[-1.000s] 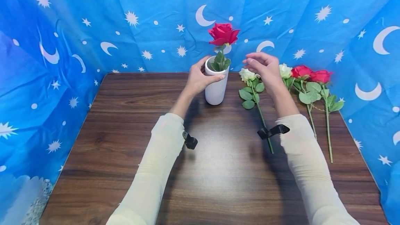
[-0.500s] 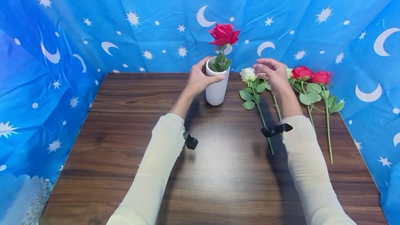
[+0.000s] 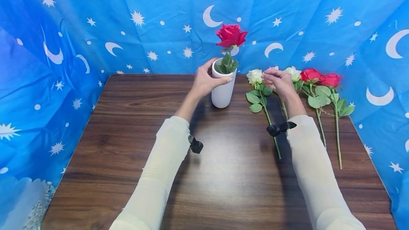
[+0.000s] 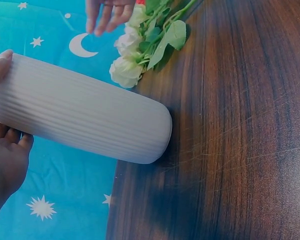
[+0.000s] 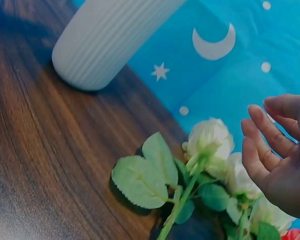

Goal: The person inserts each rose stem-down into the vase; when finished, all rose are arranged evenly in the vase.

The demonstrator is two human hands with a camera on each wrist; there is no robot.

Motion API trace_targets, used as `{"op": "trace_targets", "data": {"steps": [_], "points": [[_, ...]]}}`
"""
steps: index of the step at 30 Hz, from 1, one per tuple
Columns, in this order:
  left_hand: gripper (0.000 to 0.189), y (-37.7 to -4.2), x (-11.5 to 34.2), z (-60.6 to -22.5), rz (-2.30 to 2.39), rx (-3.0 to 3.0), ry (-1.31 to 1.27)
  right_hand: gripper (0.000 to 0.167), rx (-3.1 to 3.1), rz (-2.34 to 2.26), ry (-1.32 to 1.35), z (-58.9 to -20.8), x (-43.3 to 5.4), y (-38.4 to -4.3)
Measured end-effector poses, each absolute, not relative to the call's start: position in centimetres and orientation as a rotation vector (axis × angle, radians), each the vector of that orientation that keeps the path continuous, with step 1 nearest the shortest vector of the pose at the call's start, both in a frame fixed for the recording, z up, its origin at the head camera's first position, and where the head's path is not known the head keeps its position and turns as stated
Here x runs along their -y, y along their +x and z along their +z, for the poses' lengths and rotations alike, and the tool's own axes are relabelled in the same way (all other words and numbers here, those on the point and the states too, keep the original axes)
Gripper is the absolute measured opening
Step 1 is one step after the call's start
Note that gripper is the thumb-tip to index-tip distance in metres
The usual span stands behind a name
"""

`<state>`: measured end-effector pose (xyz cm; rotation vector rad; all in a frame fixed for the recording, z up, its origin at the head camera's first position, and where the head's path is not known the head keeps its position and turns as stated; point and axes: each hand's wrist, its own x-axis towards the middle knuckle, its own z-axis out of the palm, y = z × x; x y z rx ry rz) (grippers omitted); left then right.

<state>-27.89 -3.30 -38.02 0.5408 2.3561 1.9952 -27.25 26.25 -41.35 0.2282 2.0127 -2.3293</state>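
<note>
A white ribbed vase (image 3: 222, 93) stands on the table with a red rose (image 3: 231, 35) upright in it. My left hand (image 3: 204, 81) grips the vase near its rim, thumb across the front; the left wrist view shows its fingers curled round the vase (image 4: 85, 107). To the right, my right hand (image 3: 281, 82) hovers over the white roses lying there, fingers loosely bent and holding nothing. One white rose (image 3: 255, 77) lies just left of that hand, another white rose (image 3: 292, 74) just right. In the right wrist view the hand (image 5: 282, 155) is beside the white blooms (image 5: 210, 142).
Two red roses, a nearer-left one (image 3: 310, 75) and a far-right one (image 3: 330, 80), lie at the table's right side, stems toward the front. A blue cloth (image 3: 172, 10) with moons and stars hangs behind the dark wooden table (image 3: 127, 130) and along its sides.
My right hand has moved down and slightly right, from beside the vase's flower to just over the white roses. The left hand keeps its hold on the vase.
</note>
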Motion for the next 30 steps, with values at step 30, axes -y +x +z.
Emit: {"op": "trace_targets", "data": {"steps": [30], "points": [[0.078,-27.8,3.4,-38.1,1.962,-2.397,0.536,0.037,-2.528,-1.470,0.353,-45.3,-26.0,-29.5]]}}
